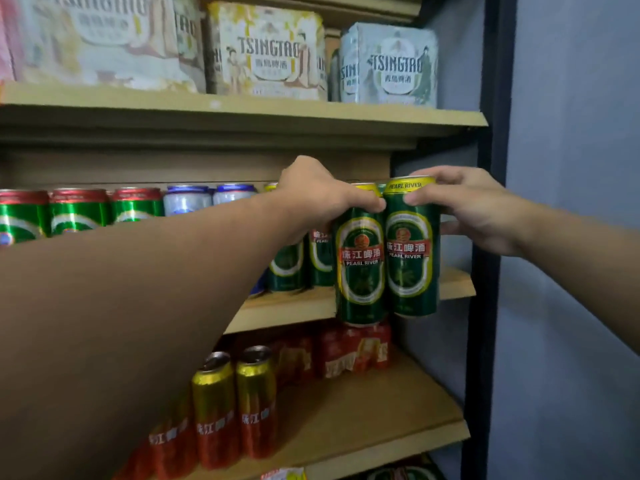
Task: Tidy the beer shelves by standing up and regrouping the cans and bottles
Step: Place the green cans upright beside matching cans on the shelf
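Note:
Two tall green Pearl River cans stand upright side by side in front of the middle shelf's (457, 284) right end, their bases hanging past its front edge. My left hand (318, 192) grips the top of the left can (360, 268). My right hand (474, 206) grips the top of the right can (410, 261), thumb on its front. More green Pearl River cans (287, 268) stand behind them on the shelf, partly hidden by my left arm.
Red-topped green cans (78, 211) and blue-topped silver cans (187, 200) line the middle shelf's left. Tsingtao packs (270, 53) fill the top shelf. Gold-and-red cans (256, 400) and red packs (353, 351) sit on the lower shelf. A dark frame post (485, 271) bounds the right.

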Demonstrator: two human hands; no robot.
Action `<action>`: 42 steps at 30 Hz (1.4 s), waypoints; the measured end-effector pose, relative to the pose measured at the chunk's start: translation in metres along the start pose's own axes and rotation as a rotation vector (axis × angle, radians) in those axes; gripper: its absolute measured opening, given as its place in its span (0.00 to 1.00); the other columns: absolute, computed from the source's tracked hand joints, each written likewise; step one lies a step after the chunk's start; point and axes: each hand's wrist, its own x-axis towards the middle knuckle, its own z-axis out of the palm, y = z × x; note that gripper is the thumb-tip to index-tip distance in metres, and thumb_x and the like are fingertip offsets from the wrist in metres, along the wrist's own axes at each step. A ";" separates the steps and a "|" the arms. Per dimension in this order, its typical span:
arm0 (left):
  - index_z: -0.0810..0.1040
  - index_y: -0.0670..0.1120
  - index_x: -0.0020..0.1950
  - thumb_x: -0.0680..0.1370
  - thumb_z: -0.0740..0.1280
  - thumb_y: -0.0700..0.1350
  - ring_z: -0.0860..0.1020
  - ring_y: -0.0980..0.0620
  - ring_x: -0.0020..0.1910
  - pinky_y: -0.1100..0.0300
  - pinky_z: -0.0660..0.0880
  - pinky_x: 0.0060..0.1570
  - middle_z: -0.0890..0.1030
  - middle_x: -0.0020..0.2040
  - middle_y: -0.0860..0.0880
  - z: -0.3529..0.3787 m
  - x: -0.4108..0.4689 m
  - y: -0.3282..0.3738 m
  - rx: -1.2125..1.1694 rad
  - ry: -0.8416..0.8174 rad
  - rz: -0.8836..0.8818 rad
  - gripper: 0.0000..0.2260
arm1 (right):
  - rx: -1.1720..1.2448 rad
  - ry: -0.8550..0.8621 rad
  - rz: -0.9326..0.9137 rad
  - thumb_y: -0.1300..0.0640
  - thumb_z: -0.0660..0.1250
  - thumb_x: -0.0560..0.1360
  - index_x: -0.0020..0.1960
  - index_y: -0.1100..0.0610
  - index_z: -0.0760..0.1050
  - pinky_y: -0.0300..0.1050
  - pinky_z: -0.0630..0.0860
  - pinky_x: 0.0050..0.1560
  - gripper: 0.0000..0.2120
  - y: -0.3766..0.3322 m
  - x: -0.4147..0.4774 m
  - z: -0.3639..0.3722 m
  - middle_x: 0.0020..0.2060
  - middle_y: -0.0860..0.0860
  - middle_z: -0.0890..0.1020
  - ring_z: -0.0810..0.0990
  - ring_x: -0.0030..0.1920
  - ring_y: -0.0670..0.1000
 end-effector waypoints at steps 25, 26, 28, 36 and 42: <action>0.81 0.49 0.55 0.67 0.72 0.65 0.77 0.45 0.55 0.57 0.73 0.46 0.81 0.51 0.47 0.068 0.066 0.016 0.685 0.141 0.073 0.25 | 0.223 -0.076 -0.033 0.64 0.73 0.70 0.65 0.55 0.75 0.44 0.79 0.43 0.24 0.065 0.086 -0.024 0.55 0.57 0.82 0.83 0.51 0.54; 0.81 0.50 0.55 0.67 0.72 0.66 0.76 0.45 0.57 0.56 0.72 0.47 0.81 0.51 0.47 0.066 0.066 0.013 0.732 0.129 0.096 0.25 | 0.236 -0.091 -0.036 0.65 0.72 0.71 0.65 0.55 0.74 0.44 0.79 0.43 0.24 0.067 0.085 -0.024 0.54 0.57 0.82 0.83 0.51 0.55; 0.79 0.51 0.58 0.67 0.71 0.67 0.69 0.43 0.62 0.53 0.69 0.52 0.77 0.56 0.45 0.066 0.064 0.010 0.864 0.096 0.138 0.28 | 0.247 -0.149 -0.039 0.67 0.72 0.70 0.66 0.53 0.73 0.48 0.80 0.49 0.25 0.072 0.084 -0.026 0.54 0.57 0.83 0.83 0.54 0.57; 0.72 0.51 0.64 0.63 0.73 0.68 0.71 0.48 0.62 0.48 0.55 0.66 0.74 0.57 0.51 0.061 0.058 0.007 1.085 0.027 0.229 0.35 | 0.025 -0.248 0.013 0.63 0.81 0.59 0.69 0.50 0.66 0.47 0.78 0.55 0.43 0.111 0.061 -0.018 0.55 0.48 0.82 0.81 0.54 0.47; 0.71 0.51 0.64 0.63 0.72 0.68 0.74 0.48 0.60 0.48 0.53 0.66 0.76 0.57 0.51 0.064 0.061 0.001 1.132 0.065 0.286 0.35 | 0.021 -0.163 0.071 0.61 0.82 0.59 0.62 0.53 0.66 0.43 0.76 0.53 0.37 0.124 0.068 -0.018 0.55 0.50 0.79 0.79 0.54 0.47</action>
